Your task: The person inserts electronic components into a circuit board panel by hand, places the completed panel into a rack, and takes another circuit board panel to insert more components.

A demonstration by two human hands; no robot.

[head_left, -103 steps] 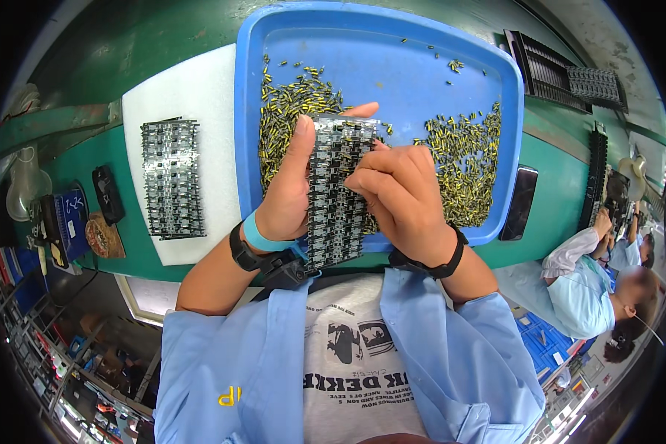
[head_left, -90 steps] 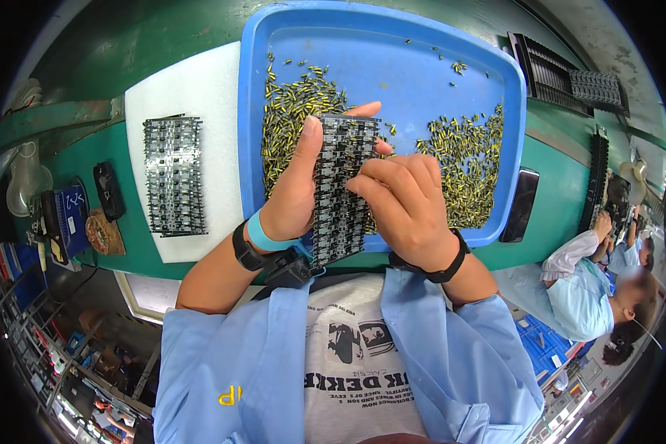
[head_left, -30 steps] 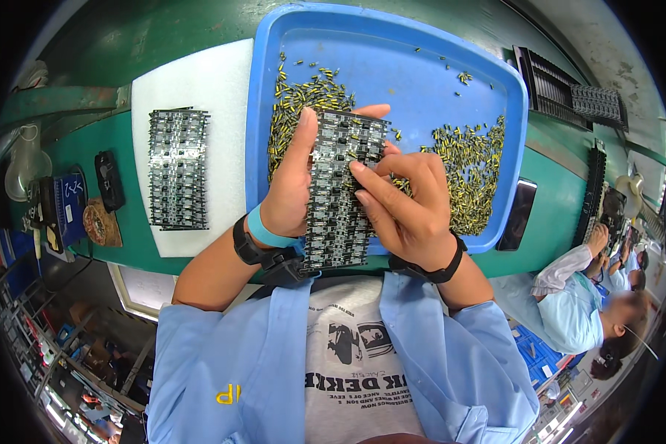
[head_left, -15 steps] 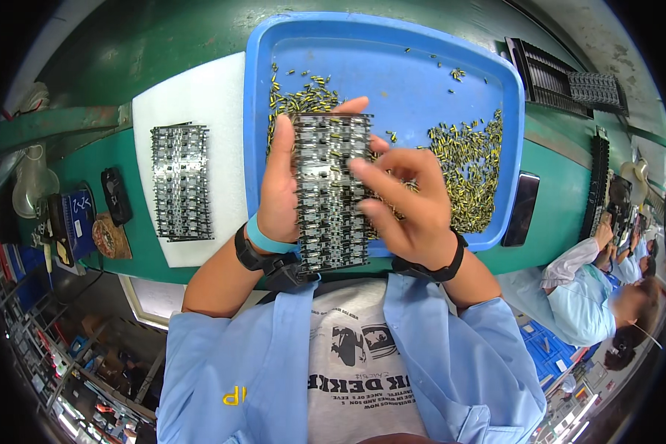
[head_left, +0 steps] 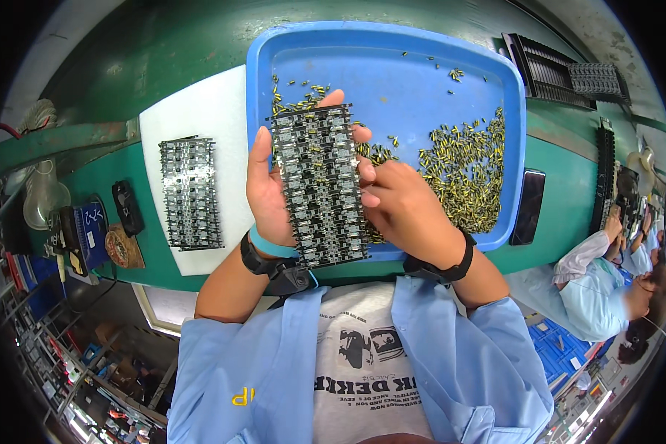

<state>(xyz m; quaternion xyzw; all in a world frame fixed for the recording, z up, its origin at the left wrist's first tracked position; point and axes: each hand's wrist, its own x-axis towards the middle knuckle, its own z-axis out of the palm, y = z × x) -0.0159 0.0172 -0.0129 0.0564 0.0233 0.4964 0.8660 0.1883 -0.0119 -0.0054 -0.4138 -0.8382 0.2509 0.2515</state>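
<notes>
The left hand (head_left: 270, 198) holds a panel (head_left: 323, 185) of dark, densely packed parts over the near left corner of the tray (head_left: 388, 29). Its thumb lies along the panel's left edge and its fingers wrap underneath, a fingertip showing past the far edge; the grip is closed around the panel. A few yellowish bits show in the panel's far half.

The right hand (head_left: 416, 211) is at the panel's right edge, fingers curled in close to the thumb; whether they pinch anything cannot be told.

The blue tray stands along the near edge of the green tabletop (head_left: 85, 174). Small yellow-and-black pieces (head_left: 462, 177) are heaped along its right side, with more toward its left side, partly behind the panel, and a few scattered near its far right corner.

Left of the tray, a white sheet (head_left: 233, 133) carries a second panel (head_left: 191, 194). A phone (head_left: 528, 207) lies just beside the tray's right side, toward the tabletop's near edge. Beyond the tray's far right corner is a black rack (head_left: 542, 72).
</notes>
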